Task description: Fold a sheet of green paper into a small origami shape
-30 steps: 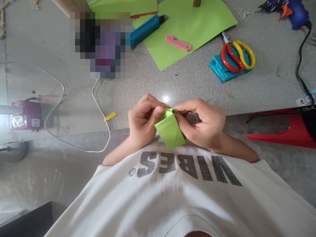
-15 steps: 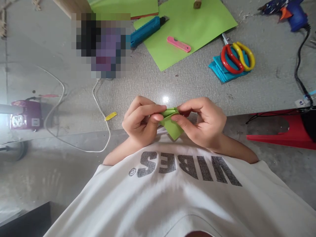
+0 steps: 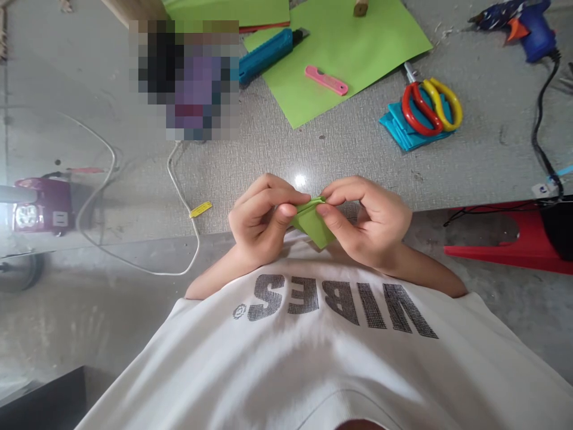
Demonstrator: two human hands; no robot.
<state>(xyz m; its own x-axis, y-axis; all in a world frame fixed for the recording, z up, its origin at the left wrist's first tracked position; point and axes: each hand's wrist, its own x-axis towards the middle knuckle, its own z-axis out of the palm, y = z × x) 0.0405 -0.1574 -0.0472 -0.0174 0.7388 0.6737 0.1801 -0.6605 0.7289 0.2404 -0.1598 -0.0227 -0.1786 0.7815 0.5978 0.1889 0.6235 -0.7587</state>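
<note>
A small folded piece of green paper [image 3: 316,227] is held up in front of my shirt, near the table's front edge. My left hand [image 3: 262,218] pinches it at its upper left, index finger along the top fold and thumb just below. On the other side my right hand [image 3: 369,218] grips the upper right corner between thumb and index finger. The layered folds run along the paper's top edge, and its lower corner points down. Part of the paper is hidden behind my fingers.
Beyond my hands lie a large green sheet [image 3: 353,36], a blue box cutter [image 3: 268,55], a small pink cutter [image 3: 326,80], and red-yellow scissors [image 3: 421,107] on folded blue paper [image 3: 403,134]. A blue glue gun [image 3: 532,33] rests far right. A white cable [image 3: 134,263] loops at left.
My left hand has shifted slightly right, its index finger sliding along the top fold. The gap in the paper's upper layers has narrowed, and the lower corner has swung slightly right.
</note>
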